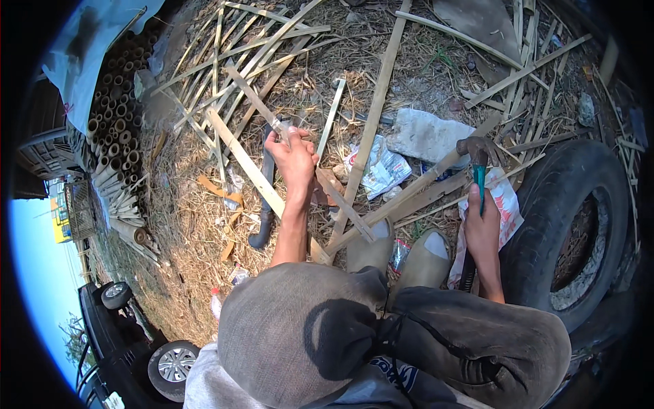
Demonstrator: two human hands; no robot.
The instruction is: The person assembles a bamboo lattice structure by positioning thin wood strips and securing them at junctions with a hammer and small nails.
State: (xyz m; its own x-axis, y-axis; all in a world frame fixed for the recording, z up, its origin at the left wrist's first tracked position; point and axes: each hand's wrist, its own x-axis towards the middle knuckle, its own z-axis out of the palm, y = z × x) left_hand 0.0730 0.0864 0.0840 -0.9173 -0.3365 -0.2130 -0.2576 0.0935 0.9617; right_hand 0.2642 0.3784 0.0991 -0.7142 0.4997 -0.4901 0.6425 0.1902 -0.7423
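My left hand (298, 160) is closed round a thin bamboo strip (346, 208). The strip slants from the upper left down toward my shoes, its lower end near other slats. A hammer (479, 169) is in my right hand (482, 235), whose fingers wrap its handle. Its rusty head points up, and the shaft is green with a black grip end. Beside my left forearm, a blade with a dark curved handle (262, 232) lies on the straw. A longer pale slat (242, 160) passes under that forearm.
A large tire (569, 225) lies at the right, close to my right hand. Crossed bamboo strips (252, 51) spread over the far ground. A pale stone block (426, 136) and a crumpled wrapper (383, 169) lie ahead of my shoes (422, 259). Bamboo poles (116, 129) are stacked at the left.
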